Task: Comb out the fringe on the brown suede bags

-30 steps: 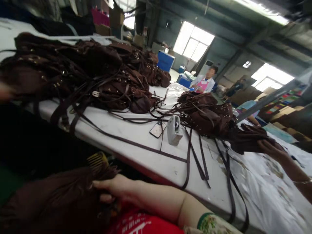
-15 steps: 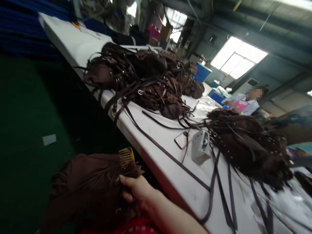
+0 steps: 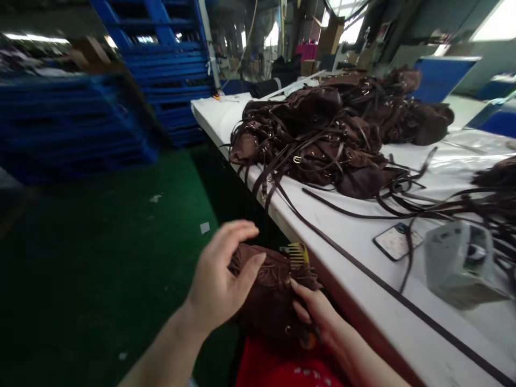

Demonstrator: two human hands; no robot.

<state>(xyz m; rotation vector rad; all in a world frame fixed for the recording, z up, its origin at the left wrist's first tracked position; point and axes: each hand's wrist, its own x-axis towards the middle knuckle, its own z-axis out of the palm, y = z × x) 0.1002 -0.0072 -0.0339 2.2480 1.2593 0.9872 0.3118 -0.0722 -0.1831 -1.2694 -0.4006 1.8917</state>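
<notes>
A brown fringed bag [image 3: 268, 306] with a small metal ring hangs low beside the table, in front of my red clothing. My right hand [image 3: 312, 309] is closed on its right edge, thumb on top. Just beyond that thumb a yellow comb [image 3: 299, 255] sticks up past the fringe, teeth showing; what holds it is hidden. Under the right hand a dark thing with an orange part [image 3: 308, 341] shows, too blurred to name. My left hand [image 3: 221, 274] is open over the bag's left side, thumb and fingers apart; I cannot tell whether it touches the bag.
Along my right runs a white table [image 3: 338, 236]. On it lie a heap of brown bags [image 3: 314, 129] with trailing straps, a phone [image 3: 397, 242] and a clear plastic container [image 3: 459, 263]. Blue pallets [image 3: 169, 75] are stacked beyond the green floor [image 3: 161, 269].
My left hand has come into view above the bag. The view has swung left, so table and heap sit further right. My right hand keeps hold of the bag.
</notes>
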